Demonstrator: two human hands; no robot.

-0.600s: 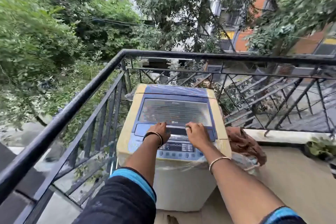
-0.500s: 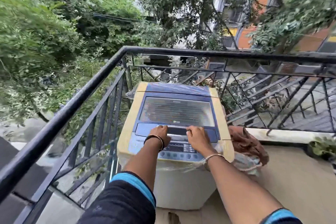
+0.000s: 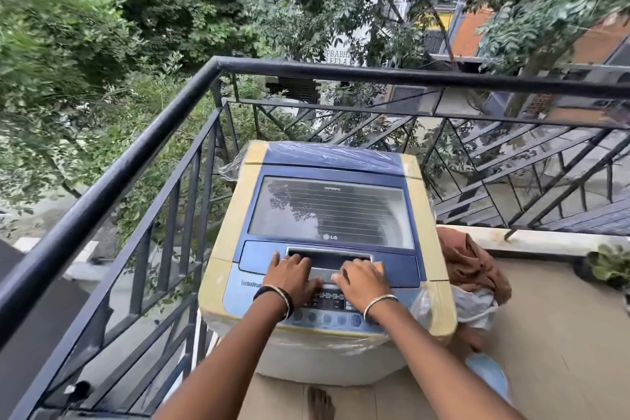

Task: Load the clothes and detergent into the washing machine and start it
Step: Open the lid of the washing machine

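Note:
A cream and blue top-loading washing machine [image 3: 235, 232] stands in the balcony corner, wrapped in clear plastic, its glass lid [image 3: 330, 208] down. My left hand [image 3: 293, 276] and my right hand [image 3: 363, 280] lie side by side on the lid's front handle recess [image 3: 329, 257], just above the control panel [image 3: 327, 309]. Their fingers reach forward over the silver handle bar, with the thumbs pointing toward each other. A heap of clothes, brown cloth [image 3: 470, 266] over pale grey cloth [image 3: 477, 309], lies against the machine's right side. No detergent is in view.
A black metal railing [image 3: 143, 153] runs close along the left and behind the machine. A low ledge [image 3: 545, 242] and a potted plant [image 3: 610, 266] are at the right. A light blue object [image 3: 487, 375] sits on the tan floor [image 3: 562, 351] beside my bare foot [image 3: 318, 402].
Both hands stay on the lid's front handle. The view has shifted closer and lower over the machine. The lid has not moved.

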